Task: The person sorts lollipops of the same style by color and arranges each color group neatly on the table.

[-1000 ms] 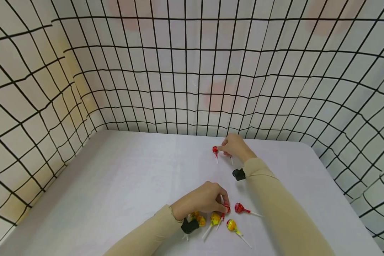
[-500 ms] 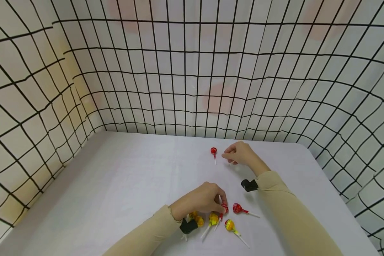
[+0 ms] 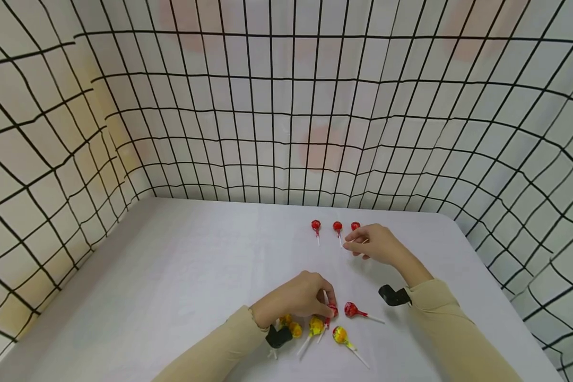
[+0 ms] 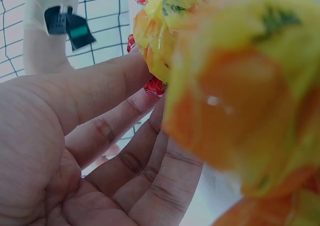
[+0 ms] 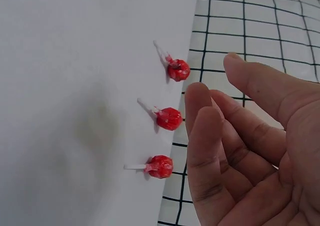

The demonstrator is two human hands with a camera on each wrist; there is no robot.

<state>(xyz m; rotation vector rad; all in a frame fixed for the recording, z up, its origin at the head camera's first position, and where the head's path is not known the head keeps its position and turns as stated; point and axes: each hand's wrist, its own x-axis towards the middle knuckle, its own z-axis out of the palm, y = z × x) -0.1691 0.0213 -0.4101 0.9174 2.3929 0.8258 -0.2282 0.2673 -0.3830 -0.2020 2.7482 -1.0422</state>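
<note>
My left hand (image 3: 298,297) pinches a red lollipop (image 3: 333,311) between thumb and fingers, low over the white table. Yellow lollipops surround it: one (image 3: 316,325) beside the pinched one, others (image 3: 294,329) partly hidden under the wrist. Big and blurred in the left wrist view, a yellow lollipop (image 4: 235,100) covers much of the right side. My right hand (image 3: 377,245) holds nothing, its fingers loosely bent, near three red lollipops in a row at the far edge. The right wrist view shows all three: one (image 5: 178,70), a middle one (image 5: 169,119) and another (image 5: 160,167).
To the right of the left hand lie a red lollipop (image 3: 350,310) and a yellow lollipop (image 3: 340,334), sticks pointing right. Black netting (image 3: 277,111) over white cloth rises behind the table (image 3: 196,276) and along both sides.
My right hand has let go of a red lollipop and drawn back toward the near right, uncovering two red lollipops beside the first. The left hand keeps its pinch in the same place.
</note>
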